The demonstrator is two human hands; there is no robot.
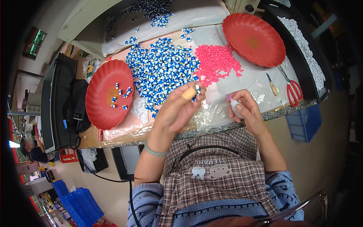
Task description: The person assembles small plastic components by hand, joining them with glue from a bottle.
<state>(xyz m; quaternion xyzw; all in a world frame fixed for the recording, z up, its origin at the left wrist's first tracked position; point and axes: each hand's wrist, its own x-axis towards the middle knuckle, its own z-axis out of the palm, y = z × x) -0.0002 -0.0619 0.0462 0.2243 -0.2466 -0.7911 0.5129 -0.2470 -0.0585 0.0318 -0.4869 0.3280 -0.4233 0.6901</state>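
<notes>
Bench: speckled stone-look worktop [291, 108] with a rounded front edge, most of it under crinkled clear plastic sheeting [211, 113].
Blue-and-white pile: heap of small glossy blue-and-white parts [162, 70] at centre of the bench; stragglers run up onto a pale padded sheet [196, 15] behind.
Pink pile: pink granular pieces [216, 62], matte, smaller than the blue ones, just right of the blue heap and touching its edge.
Left dish: red scalloped plastic dish [99, 109], shallow, round, holding a few blue-and-white parts; lies left of the heap.
Right dish: second red scalloped dish [264, 49], same shape, far right, nothing visible in it.
Tools: red-handled scissors [292, 87] and a small wooden-handled blade [272, 86], side by side near the right edge, apart from both hands.
Black tray: long dark tray [315, 92] at far right, filled with small white parts.
Left hand: left hand [177, 109] raised over the bench edge, fingers curled closed; one fingertip wears a tan rubber cot; one blue-and-white part [197, 90] is pinched at the fingertips, above the sheeting, just below the heap.
Right hand: right hand [245, 109] closed around a small white rounded piece [235, 106]; a tiny pink speck [229, 98] sits at the thumb tip. Hands near, not touching.
Clothing: plaid apron [211, 178] over a blue knit sleeve [147, 200]; pale green bangle [155, 152] on the left wrist.
</notes>
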